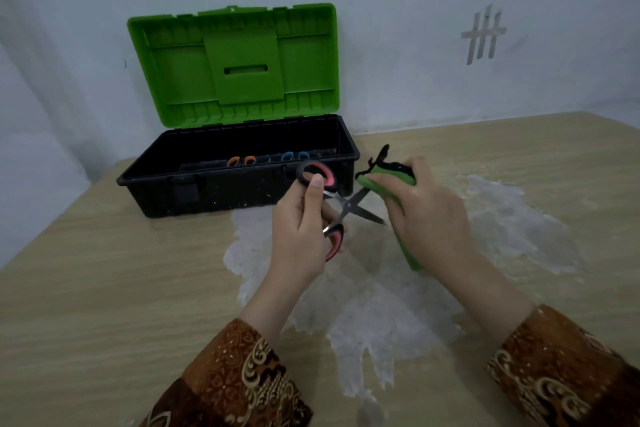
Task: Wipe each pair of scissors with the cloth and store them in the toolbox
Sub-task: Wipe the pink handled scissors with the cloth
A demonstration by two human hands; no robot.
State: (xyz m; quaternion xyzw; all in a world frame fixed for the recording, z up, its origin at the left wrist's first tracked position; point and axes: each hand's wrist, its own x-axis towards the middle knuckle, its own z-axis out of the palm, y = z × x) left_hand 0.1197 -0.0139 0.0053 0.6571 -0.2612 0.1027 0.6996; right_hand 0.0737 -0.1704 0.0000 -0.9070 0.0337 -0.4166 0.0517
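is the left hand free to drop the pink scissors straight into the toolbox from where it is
Probably yes: the toolbox stands open just beyond the left hand, nothing between. But the right hand has the cloth around one blade of the pink scissors.

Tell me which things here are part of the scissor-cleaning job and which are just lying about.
Job: pink-handled scissors in left hand; green cloth in right hand; open toolbox holding orange-handled scissors and blue-handled scissors.
Lying about: whitish patch on the table.
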